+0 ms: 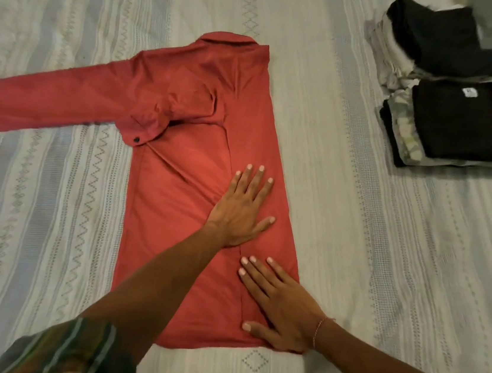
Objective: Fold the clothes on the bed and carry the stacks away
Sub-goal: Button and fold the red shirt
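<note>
Step in hand: folding the red shirt (183, 178), laid mid-bed, right side folded in. Left hand (243, 207) and right hand (281, 305) press flat, fingers straight, gripping nothing. Next: fold in the left sleeve (47, 106). Two folded stacks (455, 88) wait near the bed's far right corner

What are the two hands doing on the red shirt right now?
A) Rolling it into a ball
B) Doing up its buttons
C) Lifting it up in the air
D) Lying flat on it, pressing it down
D: the left hand and the right hand both lie with straight fingers flat on the red shirt, which is spread on the bed with one sleeve stretched out to the side.
</note>
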### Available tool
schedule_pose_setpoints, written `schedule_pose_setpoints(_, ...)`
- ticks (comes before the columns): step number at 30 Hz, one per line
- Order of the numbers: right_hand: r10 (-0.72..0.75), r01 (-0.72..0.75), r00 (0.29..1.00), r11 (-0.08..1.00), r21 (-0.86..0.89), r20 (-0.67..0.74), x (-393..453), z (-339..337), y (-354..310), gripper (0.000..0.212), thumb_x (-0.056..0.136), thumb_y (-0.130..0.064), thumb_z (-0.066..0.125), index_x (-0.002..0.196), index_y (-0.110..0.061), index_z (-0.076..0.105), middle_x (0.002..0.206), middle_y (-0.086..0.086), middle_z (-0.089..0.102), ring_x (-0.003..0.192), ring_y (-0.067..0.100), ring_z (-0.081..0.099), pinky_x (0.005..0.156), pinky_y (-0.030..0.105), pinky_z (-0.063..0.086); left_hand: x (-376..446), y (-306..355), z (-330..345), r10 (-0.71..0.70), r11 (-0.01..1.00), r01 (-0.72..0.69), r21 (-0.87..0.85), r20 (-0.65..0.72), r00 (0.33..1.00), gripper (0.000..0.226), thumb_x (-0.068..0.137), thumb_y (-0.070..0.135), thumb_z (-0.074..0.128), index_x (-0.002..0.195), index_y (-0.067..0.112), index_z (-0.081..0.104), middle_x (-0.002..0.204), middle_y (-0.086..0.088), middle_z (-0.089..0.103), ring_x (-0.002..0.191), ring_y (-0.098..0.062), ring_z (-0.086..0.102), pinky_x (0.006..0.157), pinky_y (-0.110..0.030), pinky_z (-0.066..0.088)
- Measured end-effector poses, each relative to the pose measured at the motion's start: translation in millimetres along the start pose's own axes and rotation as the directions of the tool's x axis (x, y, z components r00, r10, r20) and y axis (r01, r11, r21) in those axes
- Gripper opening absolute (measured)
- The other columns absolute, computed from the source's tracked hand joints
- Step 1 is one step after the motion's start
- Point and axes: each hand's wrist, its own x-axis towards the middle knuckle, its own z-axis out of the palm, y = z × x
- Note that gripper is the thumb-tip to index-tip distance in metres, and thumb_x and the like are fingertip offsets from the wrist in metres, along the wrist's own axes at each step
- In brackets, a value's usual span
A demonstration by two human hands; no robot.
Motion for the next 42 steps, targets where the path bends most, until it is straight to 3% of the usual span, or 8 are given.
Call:
schedule_pose_setpoints(10,-0.173,0.170,0.985,0.979,0.109,0.018,-43,9,-23,0.065,0.110,-0.051,0.021,0.163,-0.017,0.004,0.170,0.004,0.004,0.156,0.014,-0.004,0.127,0.042,0.004,-13,-2,-10,0.097,0.993,-0.090,-0.080,0.089,0.991,0.085,0.099,0.067,0.022,0.162,0.014,0.001,0.168,-0.014,-0.008,0.155,-0.028,-0.008,0.126,-0.046,-0.002)
schedule_pose_setpoints(15,0.080,0.044,0.929,0.945,0.323,-0.362,-15,-14,-4,0.044,0.107,-0.045,0.046,0.144,-0.022,0.053,0.150,-0.008,0.051,0.128,0.007,0.054,0.104,0.033,0.047,-14,-30,-35,-0.039,0.957,-0.002,-0.291,-0.137,0.990,0.055,0.101,0.041,0.044,0.141,0.004,0.049,0.145,-0.019,0.049,0.134,-0.035,0.046,0.113,-0.047,0.038)
schedule_pose_setpoints(19,0.221,-0.016,0.822,0.930,0.366,-0.525,68,-59,26,0.030,0.106,-0.034,0.050,0.128,-0.019,0.063,0.126,-0.006,0.064,0.115,0.012,0.061,0.101,0.026,0.047,-4,-96,-59,-0.381,0.923,0.335,-0.190,-0.317,0.869,0.039,0.090,0.039,0.047,0.105,0.006,0.061,0.101,-0.016,0.060,0.092,-0.036,0.058,0.077,-0.047,0.051)
schedule_pose_setpoints(27,0.290,-0.014,0.843,0.853,0.522,-0.453,218,-135,69,0.032,0.098,-0.032,0.056,0.125,-0.016,0.062,0.120,-0.002,0.063,0.109,0.013,0.061,0.099,0.025,0.046,2,-218,-87,-0.858,0.489,0.797,-0.356,-0.033,0.512,0.083,0.081,0.060,0.071,0.131,0.000,0.043,0.126,-0.028,0.049,0.115,-0.046,0.049,0.091,-0.054,0.045)
schedule_pose_setpoints(31,0.471,-0.086,0.833,0.627,0.774,-0.290,267,-165,71,0.019,0.095,-0.020,0.065,0.114,-0.014,0.067,0.110,-0.002,0.070,0.084,0.006,0.065,0.078,0.014,0.047,-2,-249,-80,-0.741,0.654,0.666,-0.359,-0.129,0.659,0.052,0.083,0.058,0.055,0.102,0.011,0.068,0.098,-0.015,0.068,0.099,-0.039,0.061,0.084,-0.046,0.044)
schedule_pose_setpoints(34,0.547,-0.124,0.837,0.236,0.964,-0.026,290,-179,59,0.017,0.097,-0.029,0.066,0.100,-0.013,0.071,0.100,0.002,0.075,0.078,0.004,0.069,0.075,0.018,0.051,1,-248,-89,-0.668,0.720,0.509,-0.471,-0.274,0.692,0.033,0.084,0.041,0.051,0.066,0.013,0.057,0.063,-0.004,0.060,0.067,-0.028,0.059,0.063,-0.037,0.043)
schedule_pose_setpoints(38,0.430,-0.079,0.876,-0.318,0.945,0.218,306,-189,50,0.048,0.086,-0.062,0.067,0.115,-0.023,0.070,0.116,0.000,0.074,0.107,0.014,0.070,0.100,0.036,0.053,17,-230,-121,-0.765,0.357,0.305,-0.883,-0.090,0.638,0.040,0.092,0.022,0.065,0.058,0.016,0.044,0.051,0.006,0.038,0.046,-0.006,0.033,0.048,-0.028,0.028)
schedule_pose_setpoints(42,0.448,0.073,0.884,-0.405,0.911,0.129,302,-199,47,0.063,0.072,-0.055,0.085,0.122,-0.020,0.072,0.121,0.002,0.073,0.117,0.021,0.067,0.108,0.044,0.049,13,-206,-142,-0.536,-0.267,0.177,-0.947,0.299,0.790,0.005,0.096,0.010,0.064,0.093,0.008,0.067,0.087,-0.016,0.068,0.078,-0.025,0.063,0.074,-0.034,0.053)
